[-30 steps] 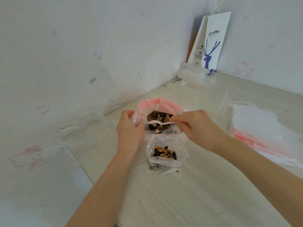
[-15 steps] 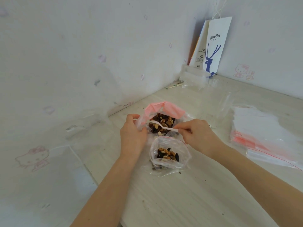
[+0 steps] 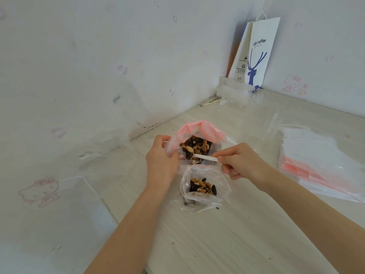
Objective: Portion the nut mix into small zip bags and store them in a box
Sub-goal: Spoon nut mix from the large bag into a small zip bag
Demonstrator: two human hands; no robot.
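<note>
At the far left, against the wall, lies some clear plastic that I cannot identify; no box shows plainly. Next, the left hand [image 3: 161,161] grips the left rim of the large zip bag [image 3: 201,129], its fingers curled round the clear film to hold the pink-edged mouth open. Inside it is the nut mix [image 3: 197,147], walnuts and dark pieces heaped together. A white plastic spoon [image 3: 206,157] lies across the near side of that mouth, its bowl down among the nuts and its handle running right. Just near of the large bag stands the small zip bag [image 3: 221,180], open-mouthed, unheld, holding a modest portion [image 3: 203,187]. The right hand [image 3: 243,161] pinches the end of the spoon handle between thumb and fingers. Further right a stack of empty zip bags [image 3: 316,163] lies flat, and a paper coffee bag [image 3: 260,54] leans in the far corner.

The likely step is another scoop across to the small bag. The danger is in that short crossing: a heaped or tilted spoon would shed nuts onto the table [image 3: 217,244], where crumbs already lie. The small bag's limp mouth could fold shut or tip when the spoon touches it, since nothing steadies it. If the left hand's hold slackens, the large bag may sag and spill
</note>
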